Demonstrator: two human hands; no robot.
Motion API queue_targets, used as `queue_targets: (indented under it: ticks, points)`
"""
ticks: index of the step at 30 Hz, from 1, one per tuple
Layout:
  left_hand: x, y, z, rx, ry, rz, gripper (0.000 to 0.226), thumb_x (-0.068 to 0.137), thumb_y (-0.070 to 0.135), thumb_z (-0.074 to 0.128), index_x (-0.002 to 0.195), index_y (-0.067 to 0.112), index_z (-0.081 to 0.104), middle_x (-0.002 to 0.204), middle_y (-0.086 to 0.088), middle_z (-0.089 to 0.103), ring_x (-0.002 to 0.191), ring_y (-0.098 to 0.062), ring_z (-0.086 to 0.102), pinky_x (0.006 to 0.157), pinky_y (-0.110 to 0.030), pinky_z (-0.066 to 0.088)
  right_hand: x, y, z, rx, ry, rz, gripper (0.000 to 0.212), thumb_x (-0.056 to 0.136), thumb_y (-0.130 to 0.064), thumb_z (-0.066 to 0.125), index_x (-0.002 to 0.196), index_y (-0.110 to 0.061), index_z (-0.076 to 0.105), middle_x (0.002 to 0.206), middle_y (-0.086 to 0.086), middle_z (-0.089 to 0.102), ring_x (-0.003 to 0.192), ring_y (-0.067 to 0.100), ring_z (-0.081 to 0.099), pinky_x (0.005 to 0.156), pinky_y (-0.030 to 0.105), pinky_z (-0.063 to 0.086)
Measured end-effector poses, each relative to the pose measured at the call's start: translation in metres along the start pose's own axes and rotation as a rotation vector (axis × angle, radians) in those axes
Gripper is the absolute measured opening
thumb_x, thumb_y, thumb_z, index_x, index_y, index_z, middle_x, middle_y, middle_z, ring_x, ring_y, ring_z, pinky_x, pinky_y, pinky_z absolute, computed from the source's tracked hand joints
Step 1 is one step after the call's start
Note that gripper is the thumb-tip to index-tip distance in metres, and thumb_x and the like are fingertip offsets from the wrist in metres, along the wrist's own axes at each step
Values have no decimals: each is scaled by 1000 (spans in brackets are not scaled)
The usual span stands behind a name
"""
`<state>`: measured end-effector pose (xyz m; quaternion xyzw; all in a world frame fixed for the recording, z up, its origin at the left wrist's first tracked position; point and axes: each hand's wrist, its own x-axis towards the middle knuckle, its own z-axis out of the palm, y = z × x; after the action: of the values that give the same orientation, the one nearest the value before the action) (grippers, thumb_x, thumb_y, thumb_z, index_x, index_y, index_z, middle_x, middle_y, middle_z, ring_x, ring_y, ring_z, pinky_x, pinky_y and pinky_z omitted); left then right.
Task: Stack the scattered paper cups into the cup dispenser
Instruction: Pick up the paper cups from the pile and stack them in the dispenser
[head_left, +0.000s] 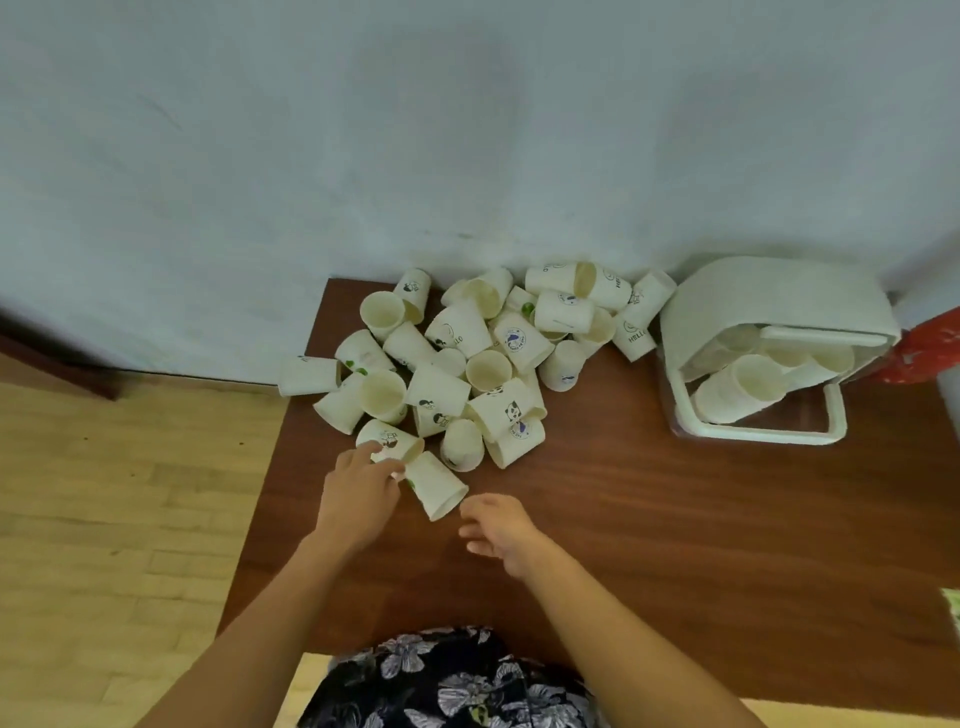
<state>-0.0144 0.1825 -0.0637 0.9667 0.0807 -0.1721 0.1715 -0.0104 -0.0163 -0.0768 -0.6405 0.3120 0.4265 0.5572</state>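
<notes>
The right hand (498, 530) is hovering just above the table (649, 545) with fingers loosely spread, holding nothing, just beside the open rim of the nearest cup (435, 486). The left hand (361, 491) is reaching onto that cup's closed base end; whether its fingers are pinching the cup or only touching it cannot be told. This cup is lying on its side, its long axis running diagonally, mouth pointing toward the person and to the right, base toward the pile. Beyond it, the pile of cups (467, 353) is lying scattered across the far left of the table against the wall, axes pointing every way, some mouths facing the camera. At the far right, the dispenser (769, 312) is standing well apart from the pile and is already holding a few cups. Judged from this, the task is at an early stage: most cups are still waiting to be stacked.
</notes>
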Motion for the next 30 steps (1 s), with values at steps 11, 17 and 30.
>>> queue_targets:
  ticks: [11,17,30]
  points:
    - [37,-30,3,131,-212,309,49,91,21,50,135,42,50,157,1,23,143,-31,16,112,-51,25,13,-10,47,190,238,99,13,87,-2,61,97,-3,69,76,8,64,51,10,53,42,18,41]
    - [35,-46,9,167,-226,296,64,85,7,50,139,39,43,158,-3,16,123,-28,43,97,-41,44,16,1,47,230,241,59,18,92,-11,61,110,-11,58,94,12,69,62,12,64,53,22,52]
    - [28,-62,10,176,-239,232,57,87,8,58,135,34,40,138,-5,36,119,-28,44,96,-43,45,13,-4,54,70,279,-59,32,92,-11,59,124,-13,58,108,11,66,65,13,69,59,23,55]
